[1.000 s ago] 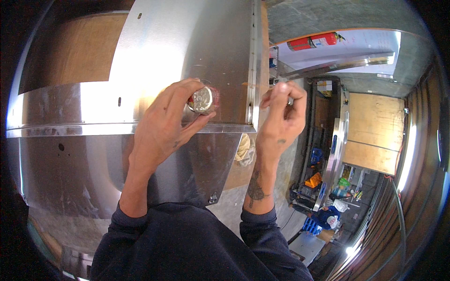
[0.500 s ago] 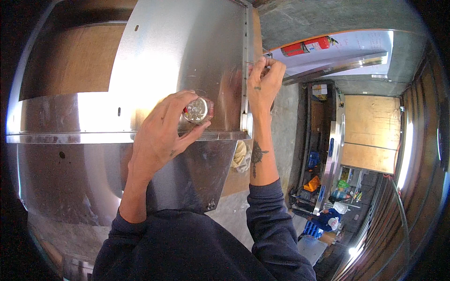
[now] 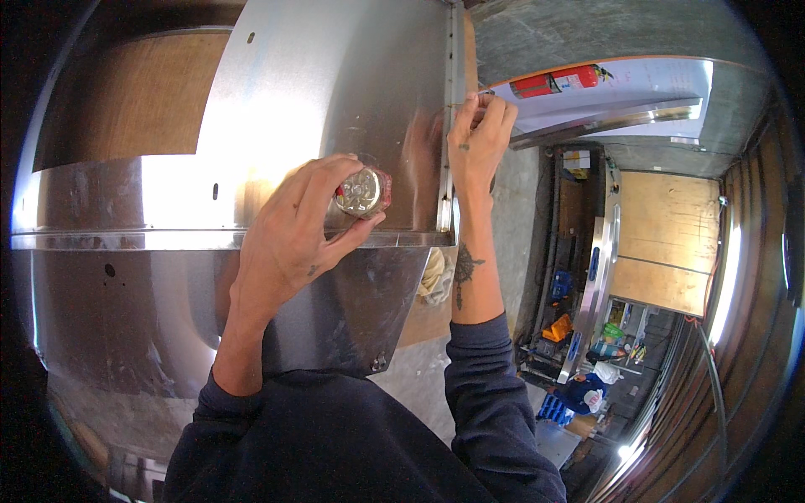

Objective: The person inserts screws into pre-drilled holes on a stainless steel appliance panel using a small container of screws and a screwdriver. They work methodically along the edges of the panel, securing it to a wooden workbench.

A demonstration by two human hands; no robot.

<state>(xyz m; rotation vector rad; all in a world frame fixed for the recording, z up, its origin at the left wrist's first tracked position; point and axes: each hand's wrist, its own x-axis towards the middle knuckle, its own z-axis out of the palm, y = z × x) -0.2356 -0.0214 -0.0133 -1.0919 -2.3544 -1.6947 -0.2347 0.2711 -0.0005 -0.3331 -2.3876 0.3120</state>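
My left hand [image 3: 289,222] is curled around a small clear round jar [image 3: 360,191] with a shiny top, held over the large sheet-metal panel [image 3: 277,92]. A bit of red shows between the jar and my fingers. Farther right, at the panel's folded edge [image 3: 453,134], the fingertips of my right hand [image 3: 480,151] are pinched together. Something thin seems to stick out of them toward the edge, too fine to make out. Small dark holes run along that edge.
Below the panel, a crumpled pale cloth [image 3: 434,277] lies beside the metal. A red fire extinguisher [image 3: 558,80] is by a white board at upper right. Farther off, a person in a white cap [image 3: 587,396] is near blue crates [image 3: 553,409] and an orange bin [image 3: 557,328].
The view has shifted slightly. Both hands keep nearly the same places, the left still around the jar, the right a little higher along the panel edge.
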